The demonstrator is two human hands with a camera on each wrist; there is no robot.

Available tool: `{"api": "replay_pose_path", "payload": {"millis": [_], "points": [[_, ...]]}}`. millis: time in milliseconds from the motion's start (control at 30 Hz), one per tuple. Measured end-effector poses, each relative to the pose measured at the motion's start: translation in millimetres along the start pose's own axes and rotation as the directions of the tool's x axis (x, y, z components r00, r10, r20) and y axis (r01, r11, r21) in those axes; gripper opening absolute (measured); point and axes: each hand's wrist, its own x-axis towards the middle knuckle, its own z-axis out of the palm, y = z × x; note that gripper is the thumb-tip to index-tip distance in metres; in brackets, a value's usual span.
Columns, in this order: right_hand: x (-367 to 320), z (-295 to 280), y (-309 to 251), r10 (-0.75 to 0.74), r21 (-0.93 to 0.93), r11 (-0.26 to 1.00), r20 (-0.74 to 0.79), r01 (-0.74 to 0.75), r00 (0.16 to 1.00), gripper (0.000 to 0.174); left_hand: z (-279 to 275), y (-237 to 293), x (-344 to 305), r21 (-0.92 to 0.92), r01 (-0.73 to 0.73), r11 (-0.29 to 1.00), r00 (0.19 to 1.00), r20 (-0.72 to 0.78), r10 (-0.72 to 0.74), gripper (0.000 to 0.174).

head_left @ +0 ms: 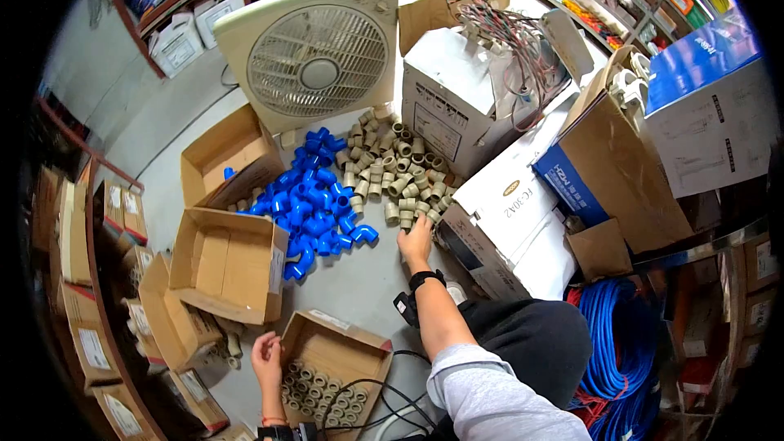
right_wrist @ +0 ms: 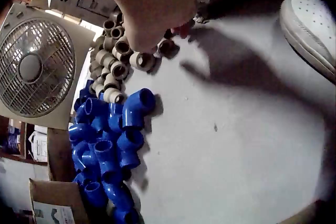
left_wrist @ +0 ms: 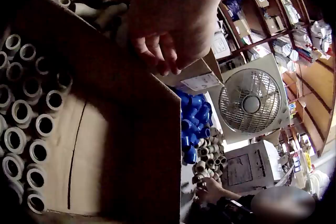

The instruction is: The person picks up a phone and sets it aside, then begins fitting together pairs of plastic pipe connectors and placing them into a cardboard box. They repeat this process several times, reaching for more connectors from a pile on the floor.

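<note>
My left hand hovers beside the upper left edge of a cardboard box, its fingers loosely bent and holding nothing. Rows of beige pipe fittings stand upright along one side of that box in the left wrist view. On the floor, my right hand reaches to the near edge of a loose pile of beige fittings, thumb and fingers apart among them. In the right wrist view the right hand hides most of its fingertips. Blue elbow fittings lie heaped left of the beige pile.
A box fan stands behind the piles. Open cartons line the left side, near a shelf. White boxes flank the right arm, with blue coiled hose below. Black cables cross the fitting box, and a white shoe rests nearby.
</note>
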Motion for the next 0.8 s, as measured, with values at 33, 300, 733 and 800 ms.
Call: {"api": "replay_pose_path", "payload": {"millis": [33,300,733,800], "points": [[4.6,0.6,-6.5,-0.035,-0.002,0.999,-0.032,0.035,0.999,0.060,-0.7,2.9,-1.7,-0.001,-0.002,1.000,1.000,-0.021,0.002,0.018],[25.0,18.0,-30.4,-0.046,-0.222,0.974,0.018,0.048,0.999,0.065,-5.7,6.3,-6.7,0.032,0.133,0.991,0.988,-0.082,-0.130,0.019],[19.1,30.9,-31.9,-0.032,-0.219,0.975,0.067,0.046,0.997,0.053,-1.2,18.3,-10.4,0.040,0.166,0.985,0.985,-0.057,-0.164,0.018],[12.2,26.2,-34.0,-0.039,-0.182,0.982,0.041,0.045,0.998,0.052,-1.2,21.1,-9.7,0.034,0.136,0.990,0.989,-0.059,-0.134,0.018]]}}
